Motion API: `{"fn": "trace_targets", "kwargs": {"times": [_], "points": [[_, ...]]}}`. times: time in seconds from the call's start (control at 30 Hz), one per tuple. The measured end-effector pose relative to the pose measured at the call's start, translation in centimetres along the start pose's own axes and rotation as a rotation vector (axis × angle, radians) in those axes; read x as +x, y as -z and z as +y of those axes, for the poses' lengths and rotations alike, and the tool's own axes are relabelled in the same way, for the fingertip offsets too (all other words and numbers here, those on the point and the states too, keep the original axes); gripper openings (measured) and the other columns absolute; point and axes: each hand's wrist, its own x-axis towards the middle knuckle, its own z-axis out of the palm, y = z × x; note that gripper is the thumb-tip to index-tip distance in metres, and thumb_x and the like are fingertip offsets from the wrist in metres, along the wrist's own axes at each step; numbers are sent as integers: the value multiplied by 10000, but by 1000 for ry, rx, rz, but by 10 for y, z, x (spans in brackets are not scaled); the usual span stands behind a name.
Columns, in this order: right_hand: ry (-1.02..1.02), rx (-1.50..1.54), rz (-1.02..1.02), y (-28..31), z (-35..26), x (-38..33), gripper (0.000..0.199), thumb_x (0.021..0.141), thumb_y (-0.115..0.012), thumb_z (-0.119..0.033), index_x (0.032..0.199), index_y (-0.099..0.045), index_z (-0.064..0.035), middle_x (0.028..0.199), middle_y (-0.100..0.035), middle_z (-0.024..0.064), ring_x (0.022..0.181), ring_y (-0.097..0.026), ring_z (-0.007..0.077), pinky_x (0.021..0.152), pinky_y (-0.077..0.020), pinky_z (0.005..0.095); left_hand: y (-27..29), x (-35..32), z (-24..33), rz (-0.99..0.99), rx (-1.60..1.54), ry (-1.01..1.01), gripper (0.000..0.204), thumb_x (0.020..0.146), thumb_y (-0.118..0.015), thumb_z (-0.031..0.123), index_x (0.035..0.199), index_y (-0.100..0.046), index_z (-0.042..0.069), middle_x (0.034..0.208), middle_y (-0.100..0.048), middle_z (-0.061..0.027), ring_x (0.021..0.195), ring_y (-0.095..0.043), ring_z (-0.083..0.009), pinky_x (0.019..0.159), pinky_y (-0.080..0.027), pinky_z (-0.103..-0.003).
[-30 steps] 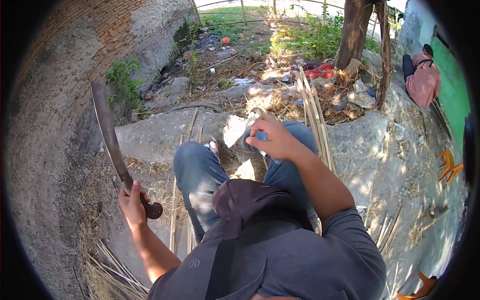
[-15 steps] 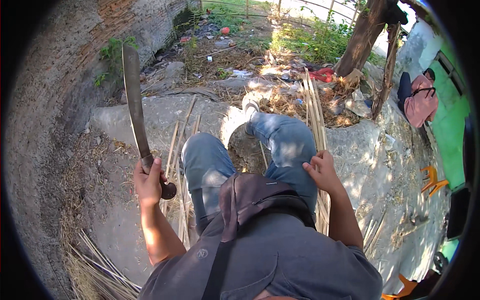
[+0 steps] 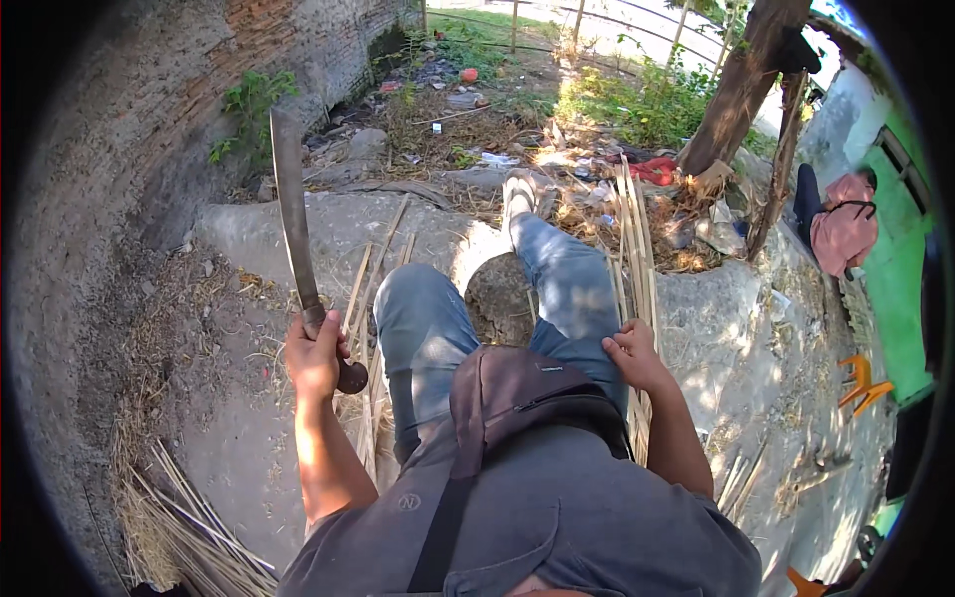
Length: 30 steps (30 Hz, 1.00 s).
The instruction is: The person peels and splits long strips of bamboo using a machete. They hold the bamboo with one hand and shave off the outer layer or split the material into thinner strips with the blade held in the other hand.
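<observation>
My left hand (image 3: 312,360) is wrapped round the dark handle of a machete (image 3: 291,209), whose long, slightly curved blade points up and away from me. At my right knee, my right hand (image 3: 640,358) has its fingers curled in, with thumb and fingertips against the side of the blue jeans (image 3: 572,284); they appear to pinch the cloth. Long pale split strips (image 3: 637,234), like bamboo, lie beside and beneath that hand. More such strips (image 3: 360,284) lie to the left of my left leg, close to the machete handle.
A rough wall (image 3: 179,129) rises on the left. At lower left lies a bundle of thin strips (image 3: 199,527). Litter and dry straw spread ahead near a tree trunk (image 3: 741,90). On the right are a person in a pink top (image 3: 844,234) and an orange chair (image 3: 861,386).
My right leg has stretched further forward. The right hand's thumb and fingers have closed against the jeans. The left hand keeps the machete raised; the whole view has shifted slightly.
</observation>
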Motion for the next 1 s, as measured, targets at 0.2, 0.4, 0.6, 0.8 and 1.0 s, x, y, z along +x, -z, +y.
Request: {"fn": "trace_targets", "kwargs": {"times": [0.2,0.4,0.6,0.8,1.0], "points": [[142,-71,-249,38,-50,-33,310,917,-747,-260,756,-644,-17,1129,-513,156,1114,-477,334,993,-386,432,-4,-5,17,-20,4,13,240,962,-734,231,928,-588,43,676,-601,-20,523,-568,-96,488,-480,-269],[44,90,-72,97,-104,-23,324,852,-816,-323,806,-657,-44,1156,-567,156,1134,-533,297,937,-458,429,-50,9,47,-128,16,-76,266,945,-762,255,909,-595,50,674,-601,-17,516,-564,-96,484,-470,-263],[160,424,-202,109,-169,79,233,924,-751,-257,1006,-656,-60,1164,-574,79,1034,-539,158,819,-453,289,-130,33,55,-322,-112,-197,360,1033,-562,363,978,-629,14,686,-617,-40,529,-573,-117,499,-464,-292],[278,616,-492,36,-185,150,810,953,-676,-119,1617,-215,-61,1437,-516,182,1345,-492,240,1047,-469,395,-216,42,54,-512,-29,-372,366,1031,-408,297,1049,-603,-13,776,-643,-106,669,-612,-212,625,-483,-362],[159,969,-519,27,-171,218,739,894,-679,24,1534,-313,-26,1321,-552,93,1241,-564,197,1004,-512,371,-260,60,71,-634,-20,-450,383,1081,-450,326,1274,-497,-1,1052,-603,-152,973,-585,-218,875,-475,-385]]}}
